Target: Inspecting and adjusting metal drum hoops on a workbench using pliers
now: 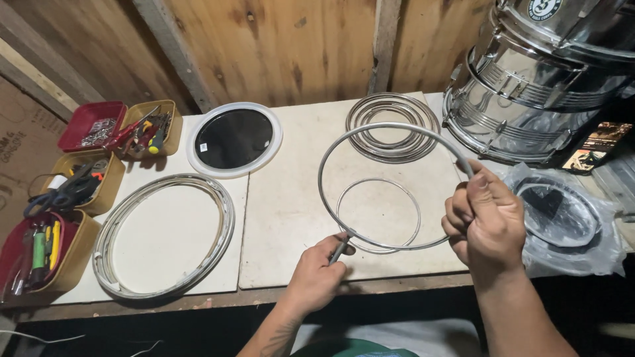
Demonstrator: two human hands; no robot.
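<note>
A large thin metal ring [370,132] is held tilted above the workbench [291,211]. My right hand [483,221] grips its right side, fingers curled around the tube. My left hand [317,271] pinches its lower front edge near a small joint. A smaller thin metal ring [378,181] lies flat on the bench beneath, seen through the big ring. Behind it rests a stack of several metal rings [420,149].
A large metal drum rim [165,235] lies at the left, a white-rimmed black drumhead [233,139] behind it. Trays of hand tools [59,211] line the left edge. Chrome drum shells [529,79] stand at the back right, with a plastic-wrapped drumhead [562,211] beside them.
</note>
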